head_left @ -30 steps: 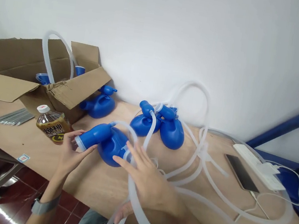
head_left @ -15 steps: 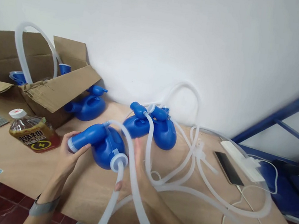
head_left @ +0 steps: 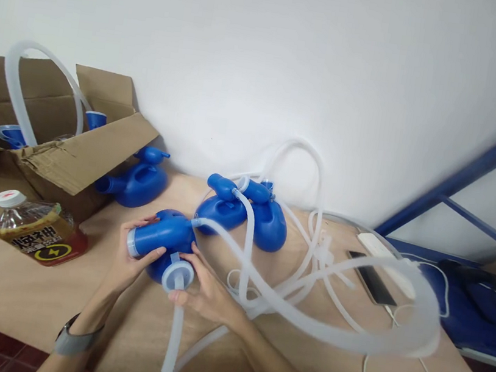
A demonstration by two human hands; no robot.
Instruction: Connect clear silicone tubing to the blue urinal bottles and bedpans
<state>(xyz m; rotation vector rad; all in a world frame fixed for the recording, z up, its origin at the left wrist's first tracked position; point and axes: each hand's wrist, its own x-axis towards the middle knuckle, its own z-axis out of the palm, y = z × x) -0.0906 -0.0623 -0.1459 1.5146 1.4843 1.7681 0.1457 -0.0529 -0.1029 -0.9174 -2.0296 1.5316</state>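
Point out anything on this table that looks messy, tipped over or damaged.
The white hoses lie in a tangled heap across the table right of the hands. A drink bottle lies on its side near the cardboard box, whose front flap looks torn and crumpled. Nothing looks spilled.

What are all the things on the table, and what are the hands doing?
blue jug in hands: 1, blue, front middle of table
other blue jugs: 3, blue, two by the wall, one beside the box
clear hoses: several, whitish, tangled across the table
cardboard box: 1, brown, open, left
drink bottle: 1, amber, lying on its side, left
phone: 1, dark, right
power strip: 1, white, right
table: 1, wooden
left hand: grips the jug's neck
right hand: at the jug's white cap
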